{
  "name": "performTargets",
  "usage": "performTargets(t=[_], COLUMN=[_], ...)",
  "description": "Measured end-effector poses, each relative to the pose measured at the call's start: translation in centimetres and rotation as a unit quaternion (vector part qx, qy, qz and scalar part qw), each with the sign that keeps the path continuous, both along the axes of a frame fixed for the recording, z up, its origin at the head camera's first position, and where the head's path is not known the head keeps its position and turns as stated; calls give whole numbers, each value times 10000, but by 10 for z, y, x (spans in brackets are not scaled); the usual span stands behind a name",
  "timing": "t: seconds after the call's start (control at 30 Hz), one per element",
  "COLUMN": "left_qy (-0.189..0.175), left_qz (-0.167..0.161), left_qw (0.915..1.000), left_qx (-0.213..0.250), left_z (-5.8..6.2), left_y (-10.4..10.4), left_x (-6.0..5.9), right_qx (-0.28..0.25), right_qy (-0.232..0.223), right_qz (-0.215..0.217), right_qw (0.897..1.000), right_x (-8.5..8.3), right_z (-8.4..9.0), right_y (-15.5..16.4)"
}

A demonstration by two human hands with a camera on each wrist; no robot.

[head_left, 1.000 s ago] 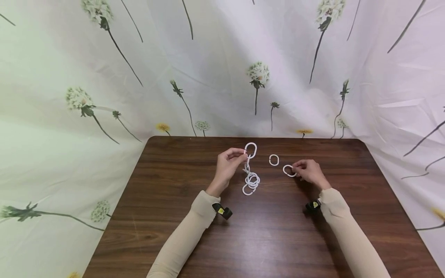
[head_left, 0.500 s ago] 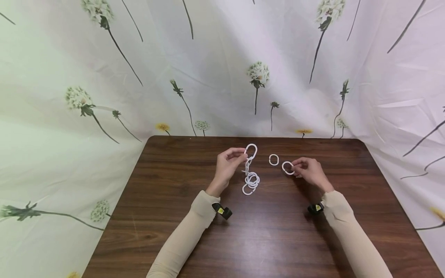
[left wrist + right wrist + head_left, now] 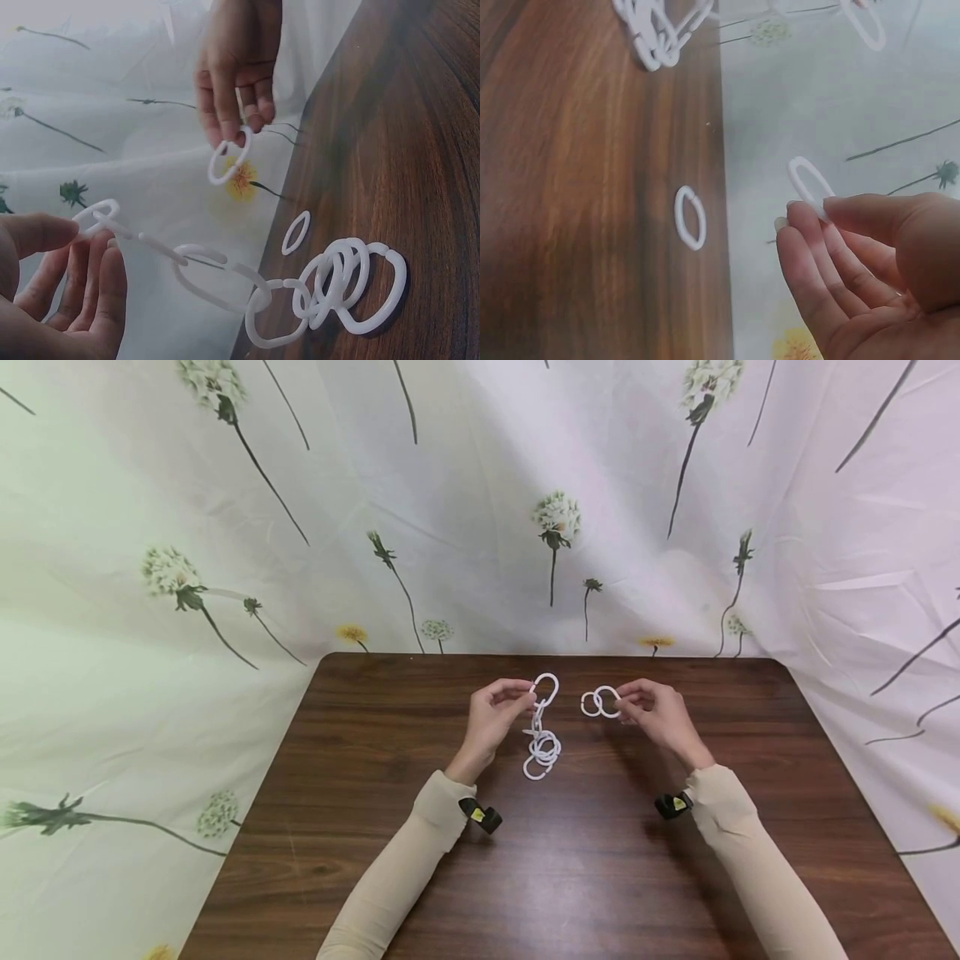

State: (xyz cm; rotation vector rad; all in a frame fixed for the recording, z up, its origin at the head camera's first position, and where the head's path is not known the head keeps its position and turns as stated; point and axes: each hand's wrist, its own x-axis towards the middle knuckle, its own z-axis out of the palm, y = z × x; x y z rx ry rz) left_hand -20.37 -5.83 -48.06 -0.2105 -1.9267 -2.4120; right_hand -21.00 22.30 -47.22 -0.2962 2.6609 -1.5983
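My left hand [image 3: 489,727] pinches the end link of a chain of white plastic C-shaped links [image 3: 274,339] between thumb and fingertips. From that hand the chain slopes down, and its lower links lie bunched on the table [image 3: 367,326]. Off to the right, my right hand [image 3: 663,720] pinches a single white link [image 3: 801,171] by its edge, raised above the tabletop. One more loose link [image 3: 680,219] lies flat on the wood. In the head view the raised link overlaps that loose link, but both wrist views show them apart.
The dark wood-grain table [image 3: 555,877] reaches back to a hanging white cloth [image 3: 465,527] printed with dandelions, close behind both hands. Each wrist wears a black strap, the left one [image 3: 480,815] and the right one [image 3: 673,805].
My right hand has lifted its link and moved it back and left, toward the loose link. My left hand stays nearly in place; its end link has tilted and shifted slightly right.
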Motion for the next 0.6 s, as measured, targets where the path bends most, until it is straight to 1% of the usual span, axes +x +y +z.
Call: performTargets(t=[0.03,0.1,0.17,0.4,0.53,0.6], left_qy=[-9,-11,-29,-16,-21,-25], left_qz=[7,1,-23,-51,-106,-123], left_qw=[10000,10000,10000,9999,9999,9999], left_qx=[-22,-51,-44,-135,-81,-52], left_z=[0,0,-1,-2,-2,-1], left_y=[0,0,1,3,4,4], left_x=[0,0,1,1,2,2], right_qx=[-33,-139,-268,-502,-522,-482], right_qy=[25,155,284,562,639,702], right_qz=[-8,-40,-41,56,64,108], right_qw=[10000,9998,9992,9971,9966,9963], right_x=[0,-4,-4,-3,-1,2], right_z=[2,-2,0,17,25,32], right_y=[-2,-2,-6,-21,-29,-33])
